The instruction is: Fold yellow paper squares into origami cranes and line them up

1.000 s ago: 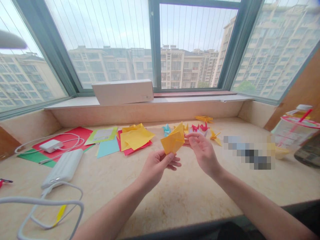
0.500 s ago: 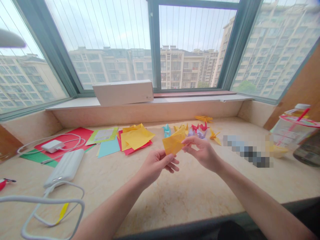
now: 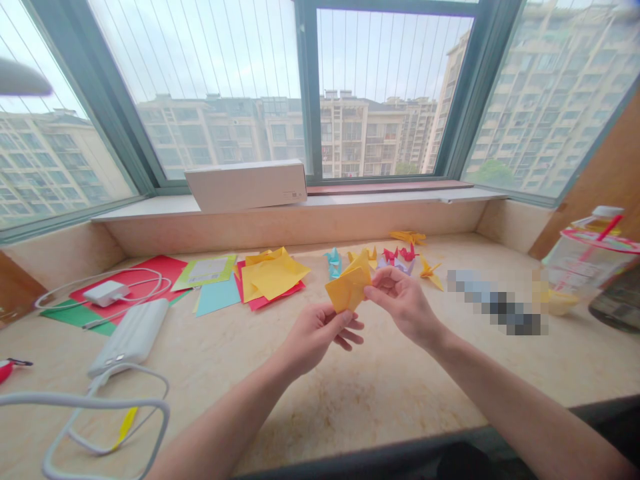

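Observation:
A partly folded piece of yellow origami paper (image 3: 349,285) is held up above the stone counter between both hands. My left hand (image 3: 323,333) pinches its lower edge between thumb and fingers, the other fingers lying loosely behind. My right hand (image 3: 403,299) grips its right side with thumb and forefinger. Behind the paper stand small folded cranes: a light blue crane (image 3: 333,262), a red crane (image 3: 409,253) and purple ones (image 3: 404,265), partly hidden by my hand and the paper. One yellow crane (image 3: 430,272) rests right of my right hand.
Yellow sheets (image 3: 275,275) lie over red paper left of my hands, near a blue sheet (image 3: 219,295). Farther left are a white power bank (image 3: 131,337), a charger (image 3: 106,293) and looping cables. A plastic cup (image 3: 593,263) stands right. A white box (image 3: 247,185) sits on the sill.
The yellow paper has turned slightly in my hands, its folded point now rising more upright. My right fingers have shifted a little lower along its right edge.

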The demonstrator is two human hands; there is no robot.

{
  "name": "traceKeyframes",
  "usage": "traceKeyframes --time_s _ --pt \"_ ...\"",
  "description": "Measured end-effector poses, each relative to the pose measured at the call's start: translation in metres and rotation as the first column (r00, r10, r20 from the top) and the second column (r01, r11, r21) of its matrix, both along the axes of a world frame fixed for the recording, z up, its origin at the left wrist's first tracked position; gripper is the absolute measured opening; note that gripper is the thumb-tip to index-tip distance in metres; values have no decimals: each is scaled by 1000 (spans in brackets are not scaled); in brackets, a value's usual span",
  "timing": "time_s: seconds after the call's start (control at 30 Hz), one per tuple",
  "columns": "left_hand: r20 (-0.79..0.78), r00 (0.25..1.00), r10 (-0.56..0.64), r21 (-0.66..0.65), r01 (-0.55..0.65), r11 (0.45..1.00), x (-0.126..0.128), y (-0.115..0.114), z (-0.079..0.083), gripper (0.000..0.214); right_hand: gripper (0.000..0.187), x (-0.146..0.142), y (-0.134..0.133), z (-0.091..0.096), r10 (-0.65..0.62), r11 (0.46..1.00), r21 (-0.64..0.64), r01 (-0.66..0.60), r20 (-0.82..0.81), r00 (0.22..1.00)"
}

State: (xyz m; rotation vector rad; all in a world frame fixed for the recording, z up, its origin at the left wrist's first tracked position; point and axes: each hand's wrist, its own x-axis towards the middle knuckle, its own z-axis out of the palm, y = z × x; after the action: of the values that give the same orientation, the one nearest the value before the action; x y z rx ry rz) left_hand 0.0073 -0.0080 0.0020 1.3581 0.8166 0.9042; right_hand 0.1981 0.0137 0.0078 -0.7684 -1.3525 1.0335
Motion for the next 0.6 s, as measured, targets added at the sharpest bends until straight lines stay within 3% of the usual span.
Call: traceKeyframes --time_s 0.23,0.43,0.6 --pt "1 1000 -26 -22 26 999 2 -2 -3 37 58 -8 -4 1 137 983 -112 -145 -81 987" --pt "-44 988 -150 12 151 988 4 -9 0 42 53 -5 2 -3 52 997 -60 -58 -102 993" --pt "-28 997 -65 4 65 998 3 -7 1 39 49 -3 4 -4 80 996 -32 -84 -111 991"
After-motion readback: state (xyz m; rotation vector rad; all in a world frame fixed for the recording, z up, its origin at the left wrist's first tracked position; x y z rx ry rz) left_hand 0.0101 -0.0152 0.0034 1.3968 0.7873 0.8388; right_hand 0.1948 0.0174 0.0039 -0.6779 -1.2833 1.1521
